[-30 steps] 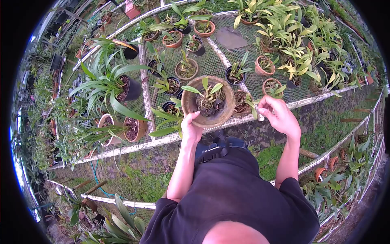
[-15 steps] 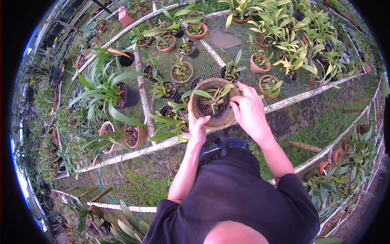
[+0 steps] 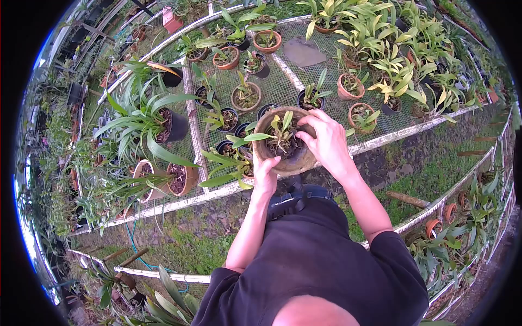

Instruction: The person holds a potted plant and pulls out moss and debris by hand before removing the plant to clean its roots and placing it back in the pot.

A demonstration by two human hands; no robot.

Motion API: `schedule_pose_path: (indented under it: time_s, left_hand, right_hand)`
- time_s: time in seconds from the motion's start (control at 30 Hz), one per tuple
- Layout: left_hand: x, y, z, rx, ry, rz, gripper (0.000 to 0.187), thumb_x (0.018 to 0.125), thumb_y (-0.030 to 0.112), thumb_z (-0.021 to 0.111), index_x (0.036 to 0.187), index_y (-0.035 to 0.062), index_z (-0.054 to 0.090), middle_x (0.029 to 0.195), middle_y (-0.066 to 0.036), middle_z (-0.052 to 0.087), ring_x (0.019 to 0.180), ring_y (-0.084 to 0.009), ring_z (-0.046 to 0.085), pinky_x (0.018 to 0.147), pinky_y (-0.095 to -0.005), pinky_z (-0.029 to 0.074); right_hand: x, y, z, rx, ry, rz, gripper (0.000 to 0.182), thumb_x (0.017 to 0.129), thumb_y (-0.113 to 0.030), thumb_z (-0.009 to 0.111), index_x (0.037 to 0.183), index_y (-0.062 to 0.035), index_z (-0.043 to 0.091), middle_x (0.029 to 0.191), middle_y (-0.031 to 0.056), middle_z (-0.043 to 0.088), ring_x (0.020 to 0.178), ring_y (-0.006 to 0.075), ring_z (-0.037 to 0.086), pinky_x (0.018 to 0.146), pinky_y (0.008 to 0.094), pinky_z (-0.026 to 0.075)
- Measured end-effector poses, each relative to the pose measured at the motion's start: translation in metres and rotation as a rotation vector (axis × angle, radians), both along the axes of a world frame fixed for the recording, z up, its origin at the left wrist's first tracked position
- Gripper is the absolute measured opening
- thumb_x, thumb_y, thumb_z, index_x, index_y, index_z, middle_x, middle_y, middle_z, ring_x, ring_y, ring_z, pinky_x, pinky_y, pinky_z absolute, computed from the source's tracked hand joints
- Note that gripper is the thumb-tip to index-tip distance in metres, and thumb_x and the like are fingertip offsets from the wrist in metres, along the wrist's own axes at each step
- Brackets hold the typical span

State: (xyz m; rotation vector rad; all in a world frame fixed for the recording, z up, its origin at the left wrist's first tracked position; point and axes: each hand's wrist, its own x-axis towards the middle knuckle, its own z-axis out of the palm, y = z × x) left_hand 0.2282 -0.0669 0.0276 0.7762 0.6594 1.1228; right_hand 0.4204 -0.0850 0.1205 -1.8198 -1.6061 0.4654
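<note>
A round, weathered clay flower pot [image 3: 300, 164] is held up in front of my body, tilted so that its inside faces me. In it sits a small orchid plant [image 3: 281, 130] with a few green leaves and pale roots. My left hand [image 3: 265, 173] grips the pot's lower left side, thumb over the rim. My right hand [image 3: 325, 142] reaches over the right rim with curled fingers. Its thumb and index finger are inside the pot beside the plant; what lies between their tips is hidden.
Behind the pot is a wire-mesh bench [image 3: 261, 65] with a pale frame edge [image 3: 391, 133]. Several potted plants stand on it, among them a clay pot [image 3: 246, 98], a black pot [image 3: 173, 126] and dense yellow-green plants [image 3: 386, 49]. A lower rail [image 3: 457, 185] runs at right.
My right hand has moved left and further into the pot. The plant's leaves have turned more upright. My left hand keeps its grip on the pot.
</note>
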Motion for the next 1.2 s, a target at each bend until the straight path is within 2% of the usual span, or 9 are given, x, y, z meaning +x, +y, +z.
schedule_pose_path:
  time_s: [0.1, 0.17, 0.33, 0.57, 0.83, 0.93, 1.03, 1.13, 1.2]
  left_hand:
    - [0.003, 0.001, 0.017, -0.047, -0.010, -0.022, 0.107, 0.071, 0.012, 0.065, 0.169, 0.0046, 0.022, 0.172, -0.016, 0.030, 0.160, -0.0303, 0.027, 0.132, -0.0438, 0.018]
    - [0.003, 0.002, 0.013, -0.061, -0.009, -0.021, 0.107, 0.071, 0.010, 0.064, 0.169, 0.0047, 0.022, 0.172, -0.016, 0.029, 0.160, -0.0302, 0.026, 0.132, -0.0435, 0.017]
    - [0.002, 0.003, 0.009, -0.077, -0.006, -0.015, 0.106, 0.071, 0.009, 0.063, 0.169, 0.0045, 0.022, 0.172, -0.016, 0.028, 0.160, -0.0301, 0.026, 0.132, -0.0433, 0.017]
    - [0.001, 0.003, 0.010, -0.081, -0.008, -0.024, 0.105, 0.072, 0.009, 0.063, 0.169, 0.0043, 0.023, 0.172, -0.016, 0.029, 0.160, -0.0302, 0.027, 0.132, -0.0433, 0.019]
    - [0.005, 0.002, 0.021, -0.087, -0.022, 0.001, 0.106, 0.071, 0.007, 0.065, 0.168, 0.0040, 0.023, 0.171, -0.016, 0.031, 0.159, -0.0306, 0.029, 0.132, -0.0434, 0.020]
    - [0.000, 0.005, 0.005, -0.038, 0.011, -0.010, 0.088, 0.084, 0.004, 0.058, 0.166, 0.0051, 0.026, 0.160, -0.016, 0.044, 0.147, -0.0300, 0.045, 0.126, -0.0456, 0.033]
    - [0.000, 0.003, 0.019, -0.109, 0.007, -0.042, 0.107, 0.070, 0.007, 0.065, 0.169, 0.0059, 0.023, 0.170, -0.016, 0.032, 0.159, -0.0302, 0.029, 0.132, -0.0437, 0.020]
    - [0.000, 0.004, 0.016, -0.098, -0.001, -0.034, 0.105, 0.071, 0.006, 0.065, 0.168, 0.0055, 0.024, 0.169, -0.015, 0.034, 0.158, -0.0299, 0.030, 0.132, -0.0439, 0.020]
    - [-0.002, 0.004, 0.004, -0.084, -0.031, -0.004, 0.092, 0.080, 0.005, 0.060, 0.166, 0.0042, 0.027, 0.162, -0.016, 0.042, 0.150, -0.0301, 0.041, 0.128, -0.0454, 0.030]
  right_hand:
    - [-0.002, 0.000, 0.002, 0.039, -0.079, -0.006, 0.037, 0.084, -0.026, 0.085, 0.109, 0.0001, 0.078, 0.123, 0.0150, 0.071, 0.098, 0.0359, 0.074, 0.090, 0.0460, 0.057]
    - [-0.001, 0.000, -0.002, 0.113, -0.121, 0.016, 0.039, 0.083, -0.030, 0.086, 0.107, 0.0005, 0.079, 0.123, 0.0156, 0.071, 0.095, 0.0360, 0.074, 0.090, 0.0460, 0.057]
    - [0.001, 0.001, 0.000, 0.040, -0.033, 0.034, 0.033, 0.084, -0.026, 0.085, 0.104, 0.0001, 0.080, 0.124, 0.0193, 0.071, 0.097, 0.0384, 0.074, 0.090, 0.0469, 0.057]
    - [0.001, 0.001, -0.003, 0.051, 0.022, 0.001, 0.025, 0.085, -0.018, 0.084, 0.103, -0.0012, 0.079, 0.130, 0.0186, 0.069, 0.098, 0.0401, 0.073, 0.090, 0.0480, 0.057]
    - [0.002, 0.006, -0.005, 0.261, -0.125, 0.112, 0.018, 0.082, -0.009, 0.081, 0.099, -0.0028, 0.080, 0.140, 0.0170, 0.066, 0.116, 0.0353, 0.070, 0.098, 0.0454, 0.058]
    - [0.003, 0.007, -0.006, 0.265, -0.129, 0.151, 0.015, 0.082, -0.008, 0.081, 0.096, -0.0021, 0.080, 0.140, 0.0166, 0.066, 0.118, 0.0345, 0.069, 0.099, 0.0448, 0.058]
    - [0.005, 0.010, -0.005, 0.202, -0.120, 0.179, 0.014, 0.083, -0.009, 0.081, 0.094, -0.0014, 0.079, 0.140, 0.0160, 0.065, 0.119, 0.0353, 0.069, 0.099, 0.0456, 0.057]
    - [0.008, 0.013, -0.005, 0.145, -0.088, 0.225, 0.015, 0.084, -0.011, 0.080, 0.094, -0.0005, 0.075, 0.143, 0.0164, 0.062, 0.120, 0.0372, 0.068, 0.101, 0.0469, 0.056]
    - [0.013, 0.015, -0.005, 0.112, -0.002, 0.270, 0.017, 0.085, -0.012, 0.080, 0.095, -0.0003, 0.072, 0.144, 0.0172, 0.061, 0.122, 0.0385, 0.066, 0.102, 0.0482, 0.054]
